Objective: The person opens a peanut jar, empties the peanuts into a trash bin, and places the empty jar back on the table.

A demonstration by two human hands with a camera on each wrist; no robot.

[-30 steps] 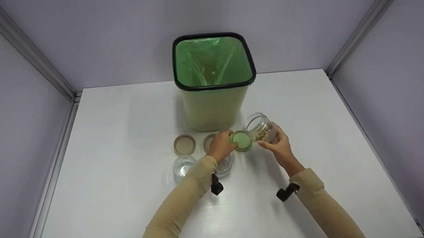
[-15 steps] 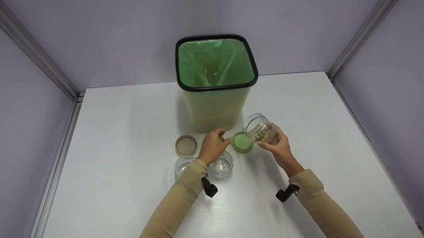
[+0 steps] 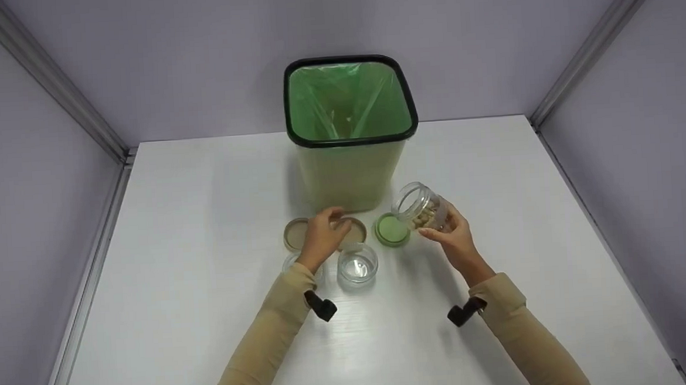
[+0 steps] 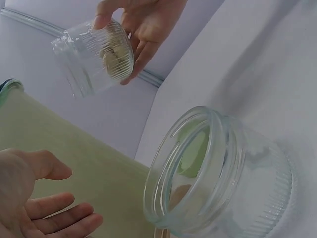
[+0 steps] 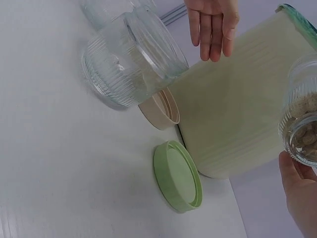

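My right hand (image 3: 452, 234) grips a clear ribbed jar (image 3: 420, 207) holding some pale nuts, tilted with its open mouth toward the bin. The same jar (image 4: 96, 57) appears in the left wrist view, and in the right wrist view the jar (image 5: 304, 119) is at the right edge. A green lid (image 3: 392, 230) lies flat on the table just left of it. My left hand (image 3: 323, 236) hovers with straight fingers over two beige lids (image 3: 294, 233), holding nothing. An empty clear jar (image 3: 357, 267) stands in front of that hand, and a second one is partly hidden under my left wrist.
A cream bin with a green liner and black rim (image 3: 352, 139) stands on the white table (image 3: 174, 225) right behind the lids. Grey walls with metal corner rails close in the left, right and back sides.
My left hand let go of the green lid, which now lies on the table, and moved left over the beige lids. The right hand and its jar hardly moved.
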